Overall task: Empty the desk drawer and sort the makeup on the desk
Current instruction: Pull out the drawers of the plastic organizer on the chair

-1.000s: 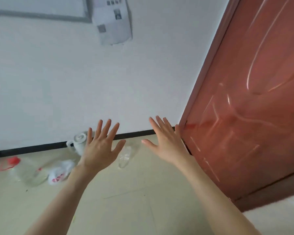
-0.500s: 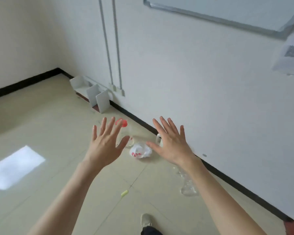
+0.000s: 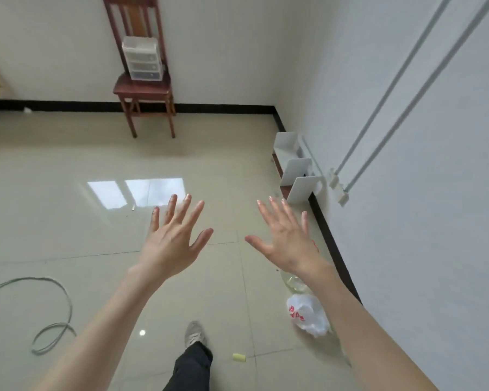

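Two hands hang over the floor holding nothing: left hand (image 3: 173,244), fingers spread, nearer the small drawer unit (image 3: 142,59) on the chair (image 3: 141,88) far ahead; right hand (image 3: 285,238) likewise splayed. No makeup shows.

Sparse tiled room, likely a home; wooden chair (image 3: 144,88) against white wall; plastic drawer unit (image 3: 142,60) on it; cable (image 3: 51,306) on floor.

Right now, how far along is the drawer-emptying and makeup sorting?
Nothing looks done yet. Both the left hand and right hand are spread open, holding nothing. The clear plastic three-drawer organiser sits with drawers closed on the dark red wooden chair, across the room. No desk or makeup is visible; everything is left.
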